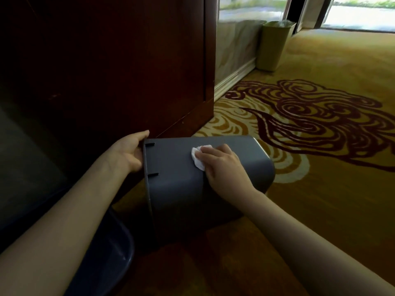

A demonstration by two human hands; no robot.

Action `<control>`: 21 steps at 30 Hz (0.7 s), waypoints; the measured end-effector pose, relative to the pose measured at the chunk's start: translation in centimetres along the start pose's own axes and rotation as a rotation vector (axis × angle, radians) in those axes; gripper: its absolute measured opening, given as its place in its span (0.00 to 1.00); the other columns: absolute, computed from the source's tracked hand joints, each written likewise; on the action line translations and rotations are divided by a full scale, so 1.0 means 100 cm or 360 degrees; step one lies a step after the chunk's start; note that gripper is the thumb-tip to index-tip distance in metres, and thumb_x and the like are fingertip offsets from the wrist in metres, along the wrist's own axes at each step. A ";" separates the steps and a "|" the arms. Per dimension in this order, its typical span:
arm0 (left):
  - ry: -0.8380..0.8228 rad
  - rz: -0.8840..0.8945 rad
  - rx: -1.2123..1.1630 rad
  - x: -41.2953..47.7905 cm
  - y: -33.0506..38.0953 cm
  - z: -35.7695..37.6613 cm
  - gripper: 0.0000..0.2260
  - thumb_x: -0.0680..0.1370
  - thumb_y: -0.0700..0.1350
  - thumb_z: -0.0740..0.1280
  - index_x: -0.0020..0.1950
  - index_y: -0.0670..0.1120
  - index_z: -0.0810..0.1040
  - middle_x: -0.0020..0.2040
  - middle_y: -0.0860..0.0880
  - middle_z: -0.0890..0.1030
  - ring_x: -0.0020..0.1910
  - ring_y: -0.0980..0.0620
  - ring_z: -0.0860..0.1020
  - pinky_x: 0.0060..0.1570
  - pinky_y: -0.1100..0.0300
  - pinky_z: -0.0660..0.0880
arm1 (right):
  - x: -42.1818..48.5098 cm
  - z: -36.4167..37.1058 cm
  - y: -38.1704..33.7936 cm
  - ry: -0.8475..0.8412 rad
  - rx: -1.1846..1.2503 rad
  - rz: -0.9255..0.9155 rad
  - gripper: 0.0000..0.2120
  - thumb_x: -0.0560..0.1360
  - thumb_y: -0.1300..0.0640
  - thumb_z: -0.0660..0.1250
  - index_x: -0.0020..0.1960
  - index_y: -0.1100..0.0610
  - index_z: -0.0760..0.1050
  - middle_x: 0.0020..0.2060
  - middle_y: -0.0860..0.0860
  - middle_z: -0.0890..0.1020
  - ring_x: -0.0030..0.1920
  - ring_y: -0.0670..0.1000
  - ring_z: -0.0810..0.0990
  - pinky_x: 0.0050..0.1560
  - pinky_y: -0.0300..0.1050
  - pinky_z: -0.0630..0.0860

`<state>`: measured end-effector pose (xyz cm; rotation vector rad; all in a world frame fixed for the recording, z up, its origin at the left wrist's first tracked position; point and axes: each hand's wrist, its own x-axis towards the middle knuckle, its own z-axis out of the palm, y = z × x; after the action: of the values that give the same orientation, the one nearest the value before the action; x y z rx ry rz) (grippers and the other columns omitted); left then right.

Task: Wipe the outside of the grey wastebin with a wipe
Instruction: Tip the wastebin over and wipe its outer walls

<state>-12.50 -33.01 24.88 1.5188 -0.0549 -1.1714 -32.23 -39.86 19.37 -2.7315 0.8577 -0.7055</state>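
grey plastic wastebin [181,180], one item, tipped on its side above a patterned yellow and maroon carpet [320,167], mouth turned toward the person's left, closed base toward the right. whether it rests on the floor or on a knee underneath cannot be told; the underside is in shadow. left hand [126,154]: clasped over the rim at the open end, thumb on top, fingers hidden inside the mouth, steadying the item. right hand [222,165]: palm down on the upward-facing side wall, fingers flat and pressed together, pinning a white wipe [197,157] against the plastic; the wipe is crumpled and shows only at the fingertips, the rest tucked under the hand. position relative to grip: the bin lies between the two hands, rim in the left, mid-wall under the right, the wipe about halfway along the top face and near the two short black slots by the rim. risks, judged: the wipe is small and bunched, so it may slip from under the fingers on a long stroke, leaving bare skin dragging on the wall; the bin is held at one end only, so firm pressure near the base could make it roll or pivot away from the left hand; the lower and far faces are out of reach in this pose and would go unwiped unless the bin is rotated. nearby: dark wooden cabinet [128,71] close behind the rim, which a careless swing could knock; second, olive bin [275,45] well apart by the window; dark blue basin [115,253] under the left forearm.
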 end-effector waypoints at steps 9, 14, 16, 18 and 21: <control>0.0416 0.0357 0.0043 0.003 -0.018 0.019 0.11 0.77 0.49 0.62 0.50 0.42 0.74 0.39 0.46 0.76 0.36 0.49 0.76 0.35 0.52 0.75 | -0.033 -0.002 0.009 0.0228 -0.0005 0.0048 0.18 0.74 0.60 0.62 0.63 0.54 0.74 0.61 0.52 0.79 0.57 0.55 0.75 0.56 0.53 0.73; 0.0524 0.0708 0.0151 -0.012 -0.023 0.005 0.13 0.75 0.56 0.61 0.39 0.47 0.74 0.33 0.50 0.78 0.32 0.52 0.78 0.29 0.59 0.74 | -0.037 -0.002 0.051 0.0377 -0.0048 0.0285 0.20 0.75 0.62 0.62 0.67 0.57 0.70 0.64 0.55 0.76 0.57 0.59 0.74 0.55 0.56 0.75; 0.0501 0.0792 0.0150 -0.017 -0.031 -0.001 0.14 0.75 0.56 0.61 0.38 0.48 0.76 0.33 0.50 0.79 0.33 0.52 0.79 0.30 0.59 0.74 | -0.039 0.002 0.067 0.0392 -0.0026 0.0412 0.21 0.76 0.63 0.61 0.68 0.57 0.68 0.66 0.55 0.74 0.60 0.59 0.72 0.56 0.54 0.74; 0.0495 0.0866 0.0177 -0.019 -0.043 -0.008 0.13 0.76 0.55 0.61 0.36 0.50 0.77 0.31 0.51 0.81 0.34 0.52 0.80 0.31 0.59 0.73 | -0.041 0.005 0.077 0.0455 0.0125 0.0684 0.20 0.77 0.63 0.59 0.69 0.57 0.66 0.67 0.55 0.73 0.63 0.59 0.69 0.59 0.52 0.71; 0.0442 0.0920 0.0199 -0.016 -0.063 -0.020 0.13 0.76 0.53 0.61 0.36 0.51 0.78 0.28 0.56 0.83 0.33 0.55 0.82 0.34 0.58 0.75 | -0.038 0.008 0.063 0.0600 0.0280 0.0892 0.20 0.77 0.64 0.59 0.69 0.58 0.66 0.66 0.55 0.74 0.66 0.55 0.68 0.64 0.49 0.66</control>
<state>-15.35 -28.43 20.70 1.6150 -0.3607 -0.5016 -37.64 -42.72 15.20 -2.0736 1.4748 -1.1083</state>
